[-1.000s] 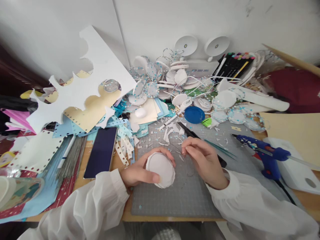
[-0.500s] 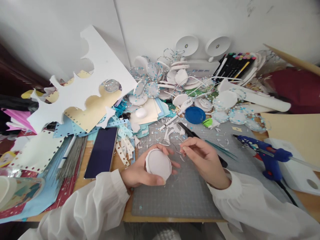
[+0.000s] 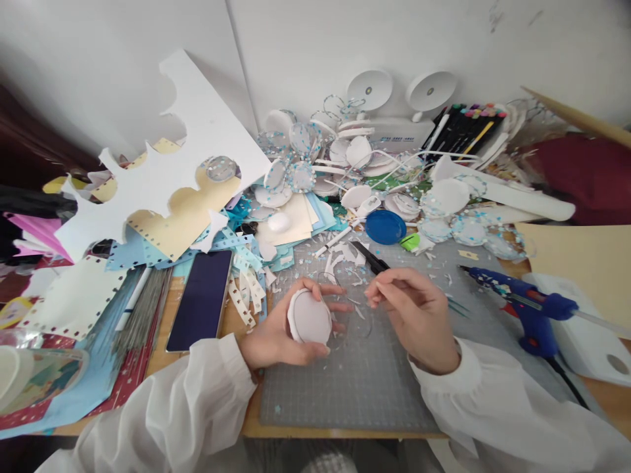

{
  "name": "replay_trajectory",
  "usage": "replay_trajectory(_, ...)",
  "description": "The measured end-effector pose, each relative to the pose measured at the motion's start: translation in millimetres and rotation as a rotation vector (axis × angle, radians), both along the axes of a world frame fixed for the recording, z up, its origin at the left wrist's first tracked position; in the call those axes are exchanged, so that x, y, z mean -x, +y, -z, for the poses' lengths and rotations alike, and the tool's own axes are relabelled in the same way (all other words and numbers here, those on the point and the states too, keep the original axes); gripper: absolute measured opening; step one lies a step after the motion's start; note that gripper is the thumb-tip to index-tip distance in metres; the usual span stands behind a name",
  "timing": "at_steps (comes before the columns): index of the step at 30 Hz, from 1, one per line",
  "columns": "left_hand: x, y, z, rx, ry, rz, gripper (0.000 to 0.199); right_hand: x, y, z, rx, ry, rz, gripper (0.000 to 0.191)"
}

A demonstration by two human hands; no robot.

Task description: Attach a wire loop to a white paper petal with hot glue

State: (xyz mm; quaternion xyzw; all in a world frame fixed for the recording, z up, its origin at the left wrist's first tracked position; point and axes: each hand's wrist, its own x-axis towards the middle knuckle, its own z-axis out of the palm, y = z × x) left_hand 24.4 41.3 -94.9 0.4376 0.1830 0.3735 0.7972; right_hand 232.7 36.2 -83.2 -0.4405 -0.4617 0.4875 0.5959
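Note:
My left hand (image 3: 286,332) is closed around the edge of a round white foam disc (image 3: 310,318), thumb at the front and fingers behind it. A thin wire (image 3: 369,322), faint against the mat, curves from beside the disc toward my right hand. My right hand (image 3: 411,315) is pinched shut, its fingertips apparently on that wire; the exact grip is too fine to see. Behind the right fingers lies a black craft knife (image 3: 372,257), partly covered by the hand. Teal tweezers (image 3: 459,307) show just beyond the right knuckles.
A grey cutting mat (image 3: 345,401) lies below, with white scraps (image 3: 340,259) scattered on it. A blue glue gun (image 3: 522,295) stands right. Left are a phone (image 3: 200,299) and a bundle of wires (image 3: 145,322). Wire-wrapped discs (image 3: 300,177) and a blue lid (image 3: 385,226) are behind.
My right hand has moved slightly right, away from the disc, and the thin wire now bows out between the hands. The disc has turned a little in my left hand.

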Motion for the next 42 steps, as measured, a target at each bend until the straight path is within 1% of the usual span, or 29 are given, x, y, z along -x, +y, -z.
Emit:
replay_trajectory(3, 1, 1, 2.1, -0.062, 0.041, -0.032, 0.051, 0, -3, 1.6, -0.027, -0.024, -0.025, 0.003)
replay_trajectory(5, 1, 1, 2.2, -0.051, 0.036, -0.037, 0.052, 0, -3, 2.4, -0.026, -0.026, -0.020, 0.004)
replay_trajectory(8, 2, 3, -1.0, 0.068, -0.054, -0.021, 0.049, -1, -1, 2.9, -0.012, -0.022, 0.013, 0.004)
replay_trajectory(10, 2, 4, -4.9, 0.175, -0.150, 0.027, 0.047, -1, 1, 2.9, 0.001, -0.019, 0.007, 0.004)
replay_trajectory(13, 3, 6, -10.6, 0.280, -0.258, 0.102, 0.047, -1, 1, 2.2, 0.035, -0.044, -0.078, 0.007)
replay_trajectory(17, 3, 8, -13.6, 0.341, -0.309, 0.141, 0.047, 1, -1, -3.1, 0.059, -0.159, -0.190, 0.015)
replay_trajectory(19, 4, 8, -14.1, 0.360, -0.330, 0.143, 0.046, 2, -2, -6.9, 0.034, -0.181, -0.266, 0.014)
replay_trajectory(22, 5, 9, -15.9, 0.398, -0.344, 0.144, 0.045, 2, -1, -10.2, -0.017, -0.154, -0.371, 0.010)
replay_trajectory(25, 6, 9, -19.1, 0.450, -0.324, 0.165, 0.045, -1, -1, -8.9, -0.071, -0.135, -0.396, 0.010)
replay_trajectory(28, 6, 8, -21.2, 0.466, -0.327, 0.193, 0.045, -4, -2, -6.4, -0.082, -0.153, -0.425, 0.015)
replay_trajectory(31, 5, 8, -21.7, 0.468, -0.345, 0.216, 0.045, -4, -3, -5.5, -0.012, -0.178, -0.460, 0.021)
replay_trajectory(33, 5, 8, -21.7, 0.472, -0.354, 0.216, 0.044, -3, -3, -5.2, 0.028, -0.152, -0.473, 0.022)
replay_trajectory(37, 6, 9, -22.1, 0.470, -0.360, 0.200, 0.043, -1, -4, -4.3, 0.045, -0.063, -0.477, 0.019)
replay_trajectory(42, 7, 9, -20.9, 0.465, -0.348, 0.200, 0.044, 0, -5, -6.4, 0.016, -0.087, -0.438, 0.012)
